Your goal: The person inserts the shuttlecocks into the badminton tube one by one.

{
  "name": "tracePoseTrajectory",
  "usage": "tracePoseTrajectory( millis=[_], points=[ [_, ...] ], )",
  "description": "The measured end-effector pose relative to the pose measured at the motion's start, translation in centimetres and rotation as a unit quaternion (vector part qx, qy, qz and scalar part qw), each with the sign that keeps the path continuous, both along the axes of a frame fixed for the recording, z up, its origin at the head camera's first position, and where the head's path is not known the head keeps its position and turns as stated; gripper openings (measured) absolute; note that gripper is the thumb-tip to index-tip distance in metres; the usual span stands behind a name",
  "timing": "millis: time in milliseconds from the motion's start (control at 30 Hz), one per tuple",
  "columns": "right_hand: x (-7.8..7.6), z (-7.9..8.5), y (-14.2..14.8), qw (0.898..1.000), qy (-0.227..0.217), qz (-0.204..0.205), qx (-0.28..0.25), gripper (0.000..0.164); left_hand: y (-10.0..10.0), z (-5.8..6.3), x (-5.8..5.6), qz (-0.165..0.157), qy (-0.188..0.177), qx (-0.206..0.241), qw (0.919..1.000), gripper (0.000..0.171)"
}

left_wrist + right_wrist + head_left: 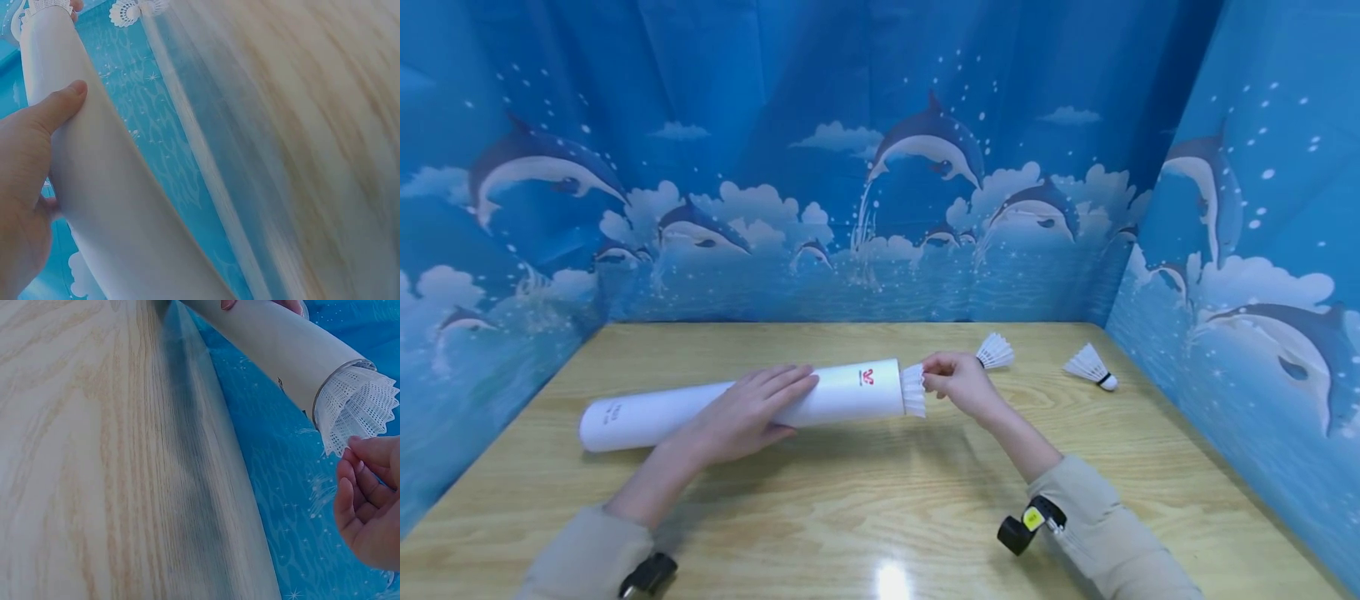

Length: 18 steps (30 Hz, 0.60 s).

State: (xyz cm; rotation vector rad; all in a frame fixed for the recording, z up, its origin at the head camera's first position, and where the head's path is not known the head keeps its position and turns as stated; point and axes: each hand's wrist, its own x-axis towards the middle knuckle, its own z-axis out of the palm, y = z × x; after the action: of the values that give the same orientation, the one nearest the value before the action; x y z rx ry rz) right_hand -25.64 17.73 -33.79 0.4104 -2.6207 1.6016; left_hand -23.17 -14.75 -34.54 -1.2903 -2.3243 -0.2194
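Observation:
A long white shuttlecock tube (pixel 850 396) with a red logo lies slanted above the table, its right end raised. My left hand (pixel 748 417) grips it around the middle; in the left wrist view the thumb of that hand (pixel 31 150) lies along the tube (pixel 106 156). A shuttlecock (pixel 913 390) sits partly inside the tube's right end, its skirt sticking out. My right hand (pixel 958 382) pinches the skirt's rim between thumb and fingertips, plain in the right wrist view, where the shuttlecock (pixel 359 403) shows its open mesh skirt. Its cork is hidden within the tube.
Two more white shuttlecocks lie on the wooden table (pixel 850 517): one (pixel 996 352) just behind my right hand, another (pixel 1092 367) farther right. A blue dolphin-print curtain (pixel 775 208) stands along the back and sides.

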Motion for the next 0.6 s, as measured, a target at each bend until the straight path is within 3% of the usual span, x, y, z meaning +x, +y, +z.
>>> tracePoseTrajectory(
  millis=[267, 600],
  points=[
    [0.07, -0.12, -0.04, 0.999, -0.031, -0.005, -0.025, 0.015, 0.05, 0.13, 0.07, -0.005, 0.003, 0.002, 1.0, 0.082],
    [0.1, -0.18, -0.29, 0.999, -0.034, 0.003, -0.036, 0.014, 0.14, 0.15, -0.04, -0.007, 0.007, 0.005, 0.9999, 0.083]
  ],
)
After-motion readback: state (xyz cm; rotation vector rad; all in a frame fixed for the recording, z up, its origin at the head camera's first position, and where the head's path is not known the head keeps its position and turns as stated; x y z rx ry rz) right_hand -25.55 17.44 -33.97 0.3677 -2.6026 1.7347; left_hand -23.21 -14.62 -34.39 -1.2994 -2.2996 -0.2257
